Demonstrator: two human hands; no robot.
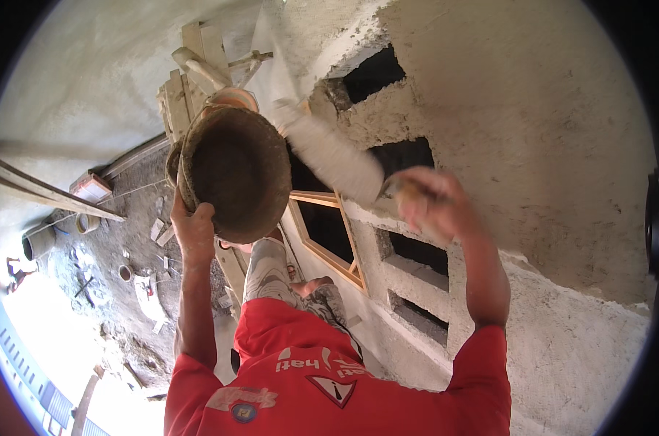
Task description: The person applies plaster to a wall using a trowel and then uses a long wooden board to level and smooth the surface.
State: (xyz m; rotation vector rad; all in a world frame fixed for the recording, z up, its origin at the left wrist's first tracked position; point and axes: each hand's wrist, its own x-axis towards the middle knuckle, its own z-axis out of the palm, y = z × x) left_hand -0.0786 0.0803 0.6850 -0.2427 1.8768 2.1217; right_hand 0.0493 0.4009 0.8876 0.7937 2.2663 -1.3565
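My left hand [193, 231] grips the near left rim of a round, mortar-crusted bucket [277, 166], its mouth turned toward me. The inside is dark, and I cannot tell how much is in it. In my right hand [435, 200] is a trowel [337, 160] with a long, pale blade, held by its handle in closed fingers. Motion blurs both hand and blade. The blade points up and left toward the bucket, in front of the rough plastered wall [518, 145] with its rectangular openings.
An orange-rimmed bucket [235, 98] shows behind mine, by wooden planks [175, 105]. A wooden frame [308, 236] sits in a wall opening. Below lies a dirt floor [130, 243] with scattered debris. Long bent boards [46, 190] lean at left; a person [18, 272] is far left.
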